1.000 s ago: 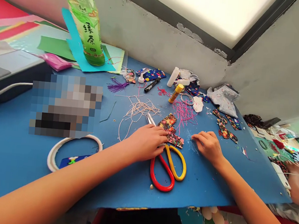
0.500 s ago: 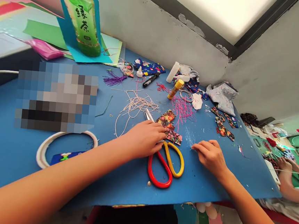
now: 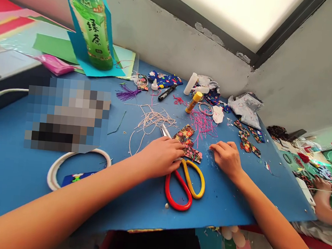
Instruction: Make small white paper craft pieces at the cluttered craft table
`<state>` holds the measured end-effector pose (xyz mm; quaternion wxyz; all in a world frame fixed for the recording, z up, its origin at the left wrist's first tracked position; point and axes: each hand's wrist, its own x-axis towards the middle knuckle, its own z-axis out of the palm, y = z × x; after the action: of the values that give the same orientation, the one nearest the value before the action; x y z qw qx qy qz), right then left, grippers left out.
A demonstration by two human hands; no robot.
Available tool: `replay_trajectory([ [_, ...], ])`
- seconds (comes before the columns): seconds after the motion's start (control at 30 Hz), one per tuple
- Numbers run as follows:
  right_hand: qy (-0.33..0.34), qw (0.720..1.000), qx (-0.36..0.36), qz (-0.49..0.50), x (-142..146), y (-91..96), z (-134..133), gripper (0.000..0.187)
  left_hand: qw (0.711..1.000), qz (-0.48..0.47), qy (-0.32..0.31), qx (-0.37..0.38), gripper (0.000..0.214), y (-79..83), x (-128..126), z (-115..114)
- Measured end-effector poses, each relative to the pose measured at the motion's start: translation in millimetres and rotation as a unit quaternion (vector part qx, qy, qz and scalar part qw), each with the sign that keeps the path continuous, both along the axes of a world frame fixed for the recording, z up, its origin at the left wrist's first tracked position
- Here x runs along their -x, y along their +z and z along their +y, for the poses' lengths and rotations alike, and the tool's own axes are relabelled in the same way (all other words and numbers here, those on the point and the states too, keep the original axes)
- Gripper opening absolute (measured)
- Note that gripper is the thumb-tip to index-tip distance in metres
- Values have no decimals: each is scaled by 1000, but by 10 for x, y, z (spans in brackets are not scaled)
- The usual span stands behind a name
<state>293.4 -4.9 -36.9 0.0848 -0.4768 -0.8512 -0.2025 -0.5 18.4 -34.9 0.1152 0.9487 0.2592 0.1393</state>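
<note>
My left hand (image 3: 163,157) is closed, its fingertips on the near end of a dark floral fabric strip (image 3: 193,154). A second floral piece (image 3: 185,134) lies just beyond it. Under that hand rest scissors with one red and one yellow handle (image 3: 195,179); their blades poke out past the knuckles. To the right, my right hand (image 3: 227,159) is pinched above the blue table, beside a whitish smear (image 3: 211,159). Whatever is between those fingertips, if anything, is too small to make out. Pale cords (image 3: 155,117) and pink cords (image 3: 202,122) lie in loose heaps beyond my hands.
A green tea bottle (image 3: 96,37) stands at the back left near coloured paper. A glue stick (image 3: 194,102), a black marker (image 3: 167,92) and fabric scraps (image 3: 246,108) lie toward the wall. A white ring (image 3: 53,172) is near my left forearm. Another person's hands (image 3: 323,188) are at far right.
My right hand has moved left and slightly up, nearer the floral strip, still pinched. My left hand stays in place over the scissors. The view has shifted slightly.
</note>
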Motion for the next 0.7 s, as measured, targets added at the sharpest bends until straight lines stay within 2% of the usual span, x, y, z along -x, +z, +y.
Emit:
replay_trajectory([
  [0.2, -2, 999, 23, 27, -11, 80, -424, 17, 1000, -4, 0, -3, 27, -11, -3, -1],
  [0.3, -12, 997, 38, 59, -13, 100, -533, 20, 1000, -2, 0, -4, 27, -12, -2, -1],
  [0.53, -64, 984, 54, 156, 22, 115, -475, 16, 1000, 2, 1, -2, 28, 10, 0, -1],
  [0.7, -91, 978, 65, 177, 43, 153, -406, 17, 1000, -2, 0, 5, 28, 13, -3, -4],
])
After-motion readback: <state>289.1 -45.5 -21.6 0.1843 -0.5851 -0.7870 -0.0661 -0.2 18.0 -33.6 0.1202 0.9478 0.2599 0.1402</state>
